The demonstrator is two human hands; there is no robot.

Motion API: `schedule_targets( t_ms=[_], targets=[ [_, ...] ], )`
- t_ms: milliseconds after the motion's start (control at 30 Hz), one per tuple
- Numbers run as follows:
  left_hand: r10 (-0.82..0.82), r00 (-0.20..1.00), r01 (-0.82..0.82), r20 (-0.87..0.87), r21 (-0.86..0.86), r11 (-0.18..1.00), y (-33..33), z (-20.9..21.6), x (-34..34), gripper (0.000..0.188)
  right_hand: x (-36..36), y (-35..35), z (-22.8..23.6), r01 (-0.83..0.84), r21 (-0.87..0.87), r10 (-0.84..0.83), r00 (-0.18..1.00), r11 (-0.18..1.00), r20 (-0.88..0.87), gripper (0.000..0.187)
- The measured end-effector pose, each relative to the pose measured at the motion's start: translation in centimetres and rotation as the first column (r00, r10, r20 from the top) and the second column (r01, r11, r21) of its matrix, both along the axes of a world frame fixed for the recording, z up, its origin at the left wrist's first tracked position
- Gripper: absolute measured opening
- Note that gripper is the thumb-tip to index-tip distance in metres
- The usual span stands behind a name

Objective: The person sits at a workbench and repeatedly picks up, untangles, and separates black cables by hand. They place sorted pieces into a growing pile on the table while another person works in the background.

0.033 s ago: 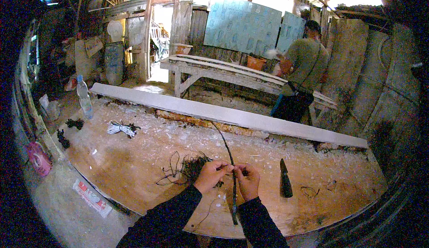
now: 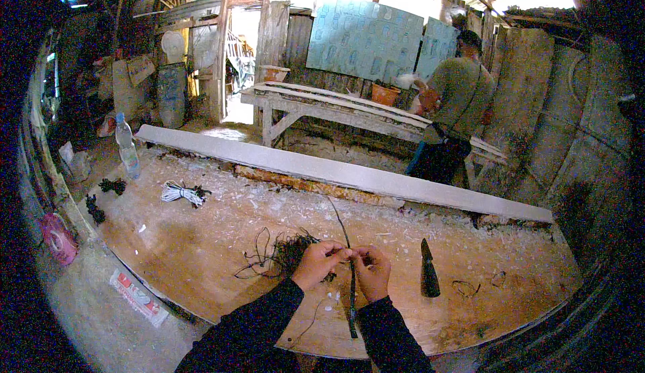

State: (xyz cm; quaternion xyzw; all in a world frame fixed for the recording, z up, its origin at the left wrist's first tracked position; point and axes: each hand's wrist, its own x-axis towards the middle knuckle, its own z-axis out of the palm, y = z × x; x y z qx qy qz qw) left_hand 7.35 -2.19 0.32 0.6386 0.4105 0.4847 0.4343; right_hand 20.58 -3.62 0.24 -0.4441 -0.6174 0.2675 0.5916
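My left hand (image 2: 320, 263) and my right hand (image 2: 371, 270) meet over the table, fingertips pinched together on a long, thin black cord (image 2: 353, 300). Its thicker near part hangs down between my wrists toward the table edge, while a thinner end reaches away past my fingers. Exactly how the cord runs at the pinch is hidden by my fingers. Just beyond my left hand lies a tangled heap of dark thin strands (image 2: 289, 252). To the right of my right hand rests a dark, pointed, cone-like piece (image 2: 429, 272).
A long white board (image 2: 336, 169) runs along the table's far side. A bundle of white cord (image 2: 183, 194), dark clumps (image 2: 112, 185) and a plastic bottle (image 2: 127, 146) are at the left. Behind, another person (image 2: 457, 84) stands at a wooden bench (image 2: 322, 108) with an orange pot (image 2: 385, 94).
The far end of the black cord has drawn slightly nearer and looks thinner. Both hands stay in the same place.
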Motion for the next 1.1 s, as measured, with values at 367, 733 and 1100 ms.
schedule_targets(
  t_ms=[367, 733, 1100],
  targets=[
    [0.028, 0.997, -0.029, -0.074, -0.015, 0.999, 0.7, 0.0, -0.3, 0.033, -0.6, 0.1, 0.2, 0.032, -0.001, -0.031, 0.998, 0.999, 0.06, 0.006],
    [0.042, 0.995, -0.035, -0.09, 0.075, 0.997, 1.0, -0.6, -0.2, 0.025, -0.3, 0.7, -0.5, -0.152, -0.182, 0.104, 0.963, 0.972, -0.247, 0.007],
    [0.036, 0.997, -0.035, -0.067, 0.013, 0.999, 0.6, 0.2, -0.2, 0.024, -0.1, 1.2, -1.1, -0.27, -0.21, 0.156, 0.885, 0.94, -0.439, 0.005]
  ],
)
